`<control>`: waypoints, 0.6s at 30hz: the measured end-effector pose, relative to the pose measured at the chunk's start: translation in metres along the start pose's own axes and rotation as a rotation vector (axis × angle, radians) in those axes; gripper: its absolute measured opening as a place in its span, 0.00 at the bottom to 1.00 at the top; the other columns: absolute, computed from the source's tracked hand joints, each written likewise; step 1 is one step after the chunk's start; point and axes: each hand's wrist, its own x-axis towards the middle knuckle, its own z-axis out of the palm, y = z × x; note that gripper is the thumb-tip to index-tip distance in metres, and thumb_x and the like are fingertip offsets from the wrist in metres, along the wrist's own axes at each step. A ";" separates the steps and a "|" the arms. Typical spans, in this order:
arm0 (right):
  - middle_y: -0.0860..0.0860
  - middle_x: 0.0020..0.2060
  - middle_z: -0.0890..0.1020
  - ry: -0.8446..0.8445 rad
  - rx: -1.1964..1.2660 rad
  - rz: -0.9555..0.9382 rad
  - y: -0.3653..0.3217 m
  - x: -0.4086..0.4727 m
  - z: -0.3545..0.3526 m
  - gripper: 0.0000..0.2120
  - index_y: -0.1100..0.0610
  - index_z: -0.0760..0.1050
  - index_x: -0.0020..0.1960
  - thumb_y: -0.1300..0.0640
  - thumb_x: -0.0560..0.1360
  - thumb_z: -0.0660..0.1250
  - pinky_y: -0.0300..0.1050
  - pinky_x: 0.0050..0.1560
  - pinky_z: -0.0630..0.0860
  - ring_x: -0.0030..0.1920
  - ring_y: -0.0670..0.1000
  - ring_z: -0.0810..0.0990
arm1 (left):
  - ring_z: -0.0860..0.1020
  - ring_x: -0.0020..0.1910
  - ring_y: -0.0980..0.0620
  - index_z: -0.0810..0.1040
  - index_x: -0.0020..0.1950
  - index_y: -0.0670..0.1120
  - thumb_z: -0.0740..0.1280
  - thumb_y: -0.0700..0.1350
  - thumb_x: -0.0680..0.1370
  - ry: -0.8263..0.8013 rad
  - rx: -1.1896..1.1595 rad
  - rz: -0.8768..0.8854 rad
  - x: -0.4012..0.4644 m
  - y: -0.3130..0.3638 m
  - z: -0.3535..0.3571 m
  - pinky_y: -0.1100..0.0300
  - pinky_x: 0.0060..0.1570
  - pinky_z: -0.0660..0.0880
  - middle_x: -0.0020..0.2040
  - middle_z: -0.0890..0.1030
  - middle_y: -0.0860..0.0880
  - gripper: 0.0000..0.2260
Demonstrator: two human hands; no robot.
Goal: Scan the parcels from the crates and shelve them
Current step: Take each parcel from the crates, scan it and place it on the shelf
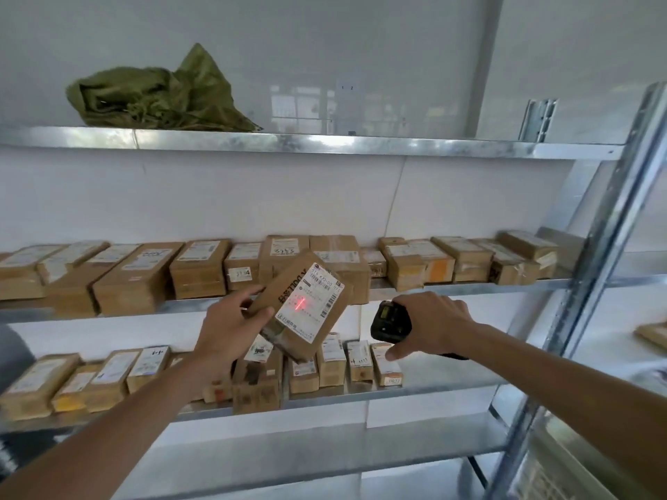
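My left hand (227, 330) grips a brown cardboard parcel with a white label (301, 304), tilted in the air before the galvanised metal shelf (433, 285); a red laser cross sits on its label. My right hand (429, 324) is wrapped round a black handheld scanner (388, 321) just beside the parcel.

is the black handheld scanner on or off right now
On: the black handheld scanner in the right hand casts a red cross on the brown cardboard parcel's white label.
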 end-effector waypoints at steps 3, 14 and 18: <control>0.45 0.52 0.81 -0.002 -0.068 0.014 0.007 -0.002 -0.002 0.33 0.45 0.74 0.60 0.31 0.62 0.79 0.49 0.52 0.72 0.55 0.51 0.79 | 0.81 0.52 0.57 0.77 0.68 0.56 0.72 0.47 0.78 -0.017 -0.008 0.026 0.004 0.007 0.004 0.63 0.45 0.75 0.54 0.82 0.57 0.19; 0.44 0.52 0.81 0.003 -0.129 0.051 0.022 -0.008 -0.010 0.34 0.46 0.74 0.61 0.31 0.63 0.79 0.47 0.52 0.72 0.52 0.49 0.78 | 0.81 0.51 0.58 0.77 0.69 0.54 0.73 0.48 0.77 -0.048 -0.006 0.052 0.015 0.014 0.015 0.62 0.46 0.76 0.56 0.84 0.55 0.20; 0.44 0.52 0.81 0.002 -0.150 0.044 0.024 -0.008 -0.011 0.33 0.46 0.74 0.62 0.31 0.64 0.78 0.46 0.51 0.71 0.50 0.48 0.76 | 0.80 0.50 0.61 0.77 0.69 0.52 0.73 0.46 0.77 -0.048 -0.010 0.066 0.015 0.018 0.021 0.65 0.44 0.75 0.55 0.83 0.55 0.20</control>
